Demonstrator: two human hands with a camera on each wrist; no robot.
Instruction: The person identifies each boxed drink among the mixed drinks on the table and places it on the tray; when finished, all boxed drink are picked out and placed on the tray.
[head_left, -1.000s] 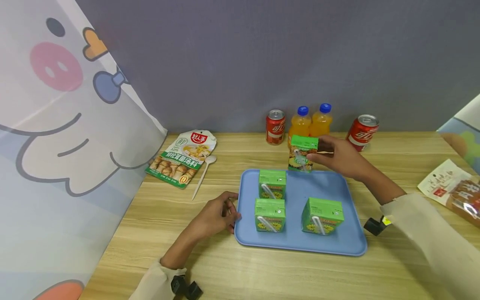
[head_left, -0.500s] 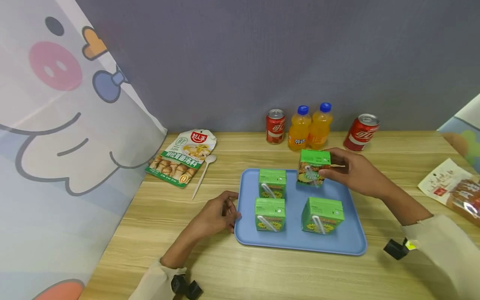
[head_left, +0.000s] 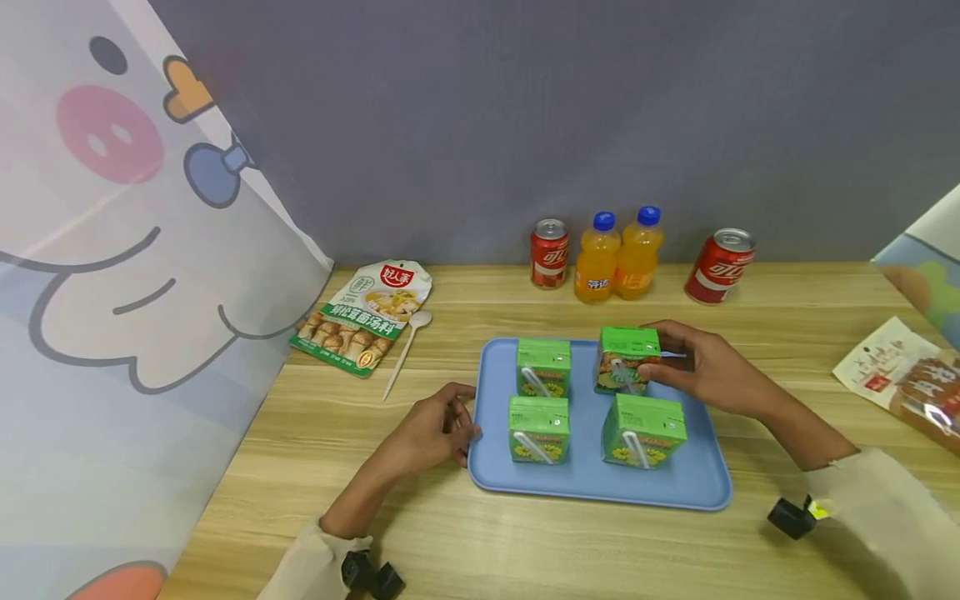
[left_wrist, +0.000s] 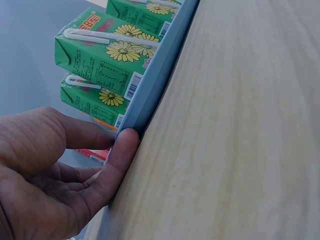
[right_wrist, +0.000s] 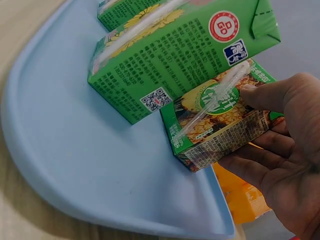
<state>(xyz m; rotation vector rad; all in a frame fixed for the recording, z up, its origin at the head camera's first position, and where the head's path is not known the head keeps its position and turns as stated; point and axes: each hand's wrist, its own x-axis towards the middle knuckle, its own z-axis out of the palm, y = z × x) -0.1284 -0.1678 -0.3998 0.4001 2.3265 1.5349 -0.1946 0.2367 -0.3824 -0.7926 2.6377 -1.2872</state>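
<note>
A blue tray (head_left: 588,492) carries three green drink cartons with yellow flowers: a front-left carton (head_left: 540,442), a back-left carton (head_left: 543,367) and a front-right carton (head_left: 643,433). My right hand (head_left: 697,367) grips a pineapple juice carton (head_left: 626,367) from its right side, thumb on the front face. That carton stands upright at the tray's back right, its base close over the tray in the right wrist view. At the tray's left edge, my left hand (head_left: 431,429) pinches the rim; the thumb (left_wrist: 122,150) lies against it in the left wrist view.
Along the back wall stand a cola can (head_left: 550,254), two orange soda bottles (head_left: 598,262) and another cola can (head_left: 722,267). A soup-seasoning pouch (head_left: 363,317) and a white plastic spoon (head_left: 407,354) lie left of the tray. A brown sugar-like bag (head_left: 907,379) is far right.
My right hand has brought the pineapple juice carton from behind the tray's back edge forward, right and down to the tray's back-right part. The left hand has stayed at the rim.
</note>
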